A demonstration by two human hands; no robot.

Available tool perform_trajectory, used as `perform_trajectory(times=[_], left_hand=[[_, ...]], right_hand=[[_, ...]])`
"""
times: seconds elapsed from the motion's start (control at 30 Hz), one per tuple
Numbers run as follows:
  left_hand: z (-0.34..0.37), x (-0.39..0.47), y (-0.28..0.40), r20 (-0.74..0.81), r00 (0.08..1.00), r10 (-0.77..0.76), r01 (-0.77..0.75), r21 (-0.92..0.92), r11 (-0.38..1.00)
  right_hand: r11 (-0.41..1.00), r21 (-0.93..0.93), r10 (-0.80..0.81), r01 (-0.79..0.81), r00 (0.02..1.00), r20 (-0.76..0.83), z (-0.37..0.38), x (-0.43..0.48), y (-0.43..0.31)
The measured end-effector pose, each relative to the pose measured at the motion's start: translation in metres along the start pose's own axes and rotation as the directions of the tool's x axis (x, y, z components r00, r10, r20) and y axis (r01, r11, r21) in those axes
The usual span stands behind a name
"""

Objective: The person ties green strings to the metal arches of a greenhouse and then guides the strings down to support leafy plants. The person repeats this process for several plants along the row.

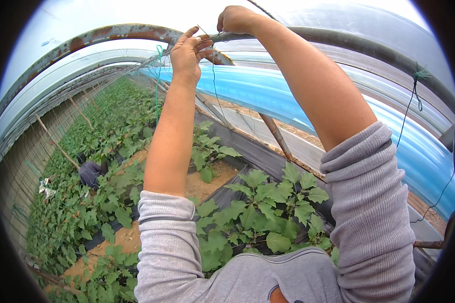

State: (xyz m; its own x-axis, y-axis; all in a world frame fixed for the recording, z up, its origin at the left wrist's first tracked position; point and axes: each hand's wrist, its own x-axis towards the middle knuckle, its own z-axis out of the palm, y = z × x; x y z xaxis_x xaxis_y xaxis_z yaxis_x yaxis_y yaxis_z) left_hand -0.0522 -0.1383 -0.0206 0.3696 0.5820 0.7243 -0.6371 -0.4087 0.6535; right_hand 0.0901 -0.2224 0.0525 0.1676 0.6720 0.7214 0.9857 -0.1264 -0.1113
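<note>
Both of my hands are raised to a metal greenhouse pipe (326,37) at the top of the view. My left hand (187,53), palm partly turned up, has its fingers around thin wire or string at the pipe. My right hand (235,19) is curled just above the pipe, its fingertips pinching a thin strand by the tied spot. A dark green string (214,75) hangs down from there. Left of my left hand, a lighter green string (157,83) hangs from wires. Another green string (415,81) is knotted around the pipe at the right.
Leafy green plants (265,204) grow in rows through black plastic mulch (227,189). A rolled blue plastic film (273,91) runs along the side. A rusty arch (98,34) crosses overhead. Another person (91,173) is bent among the plants at left, near wooden poles (57,140).
</note>
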Motion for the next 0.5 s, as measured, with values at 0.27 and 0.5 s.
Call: perform_trajectory(times=[0.27, 0.5], left_hand=[[-0.001, 0.001, -0.010, 0.082, 0.995, 0.054, -0.043, -0.135, 0.990], [-0.035, 0.018, -0.015, 0.109, 0.994, 0.004, 0.019, -0.205, 0.979]], right_hand=[[0.999, 0.036, -0.034, 0.032, 0.997, 0.069, -0.009, -0.010, -0.006], [0.999, 0.012, -0.054, 0.053, 0.992, 0.116, -0.018, -0.017, -0.014]])
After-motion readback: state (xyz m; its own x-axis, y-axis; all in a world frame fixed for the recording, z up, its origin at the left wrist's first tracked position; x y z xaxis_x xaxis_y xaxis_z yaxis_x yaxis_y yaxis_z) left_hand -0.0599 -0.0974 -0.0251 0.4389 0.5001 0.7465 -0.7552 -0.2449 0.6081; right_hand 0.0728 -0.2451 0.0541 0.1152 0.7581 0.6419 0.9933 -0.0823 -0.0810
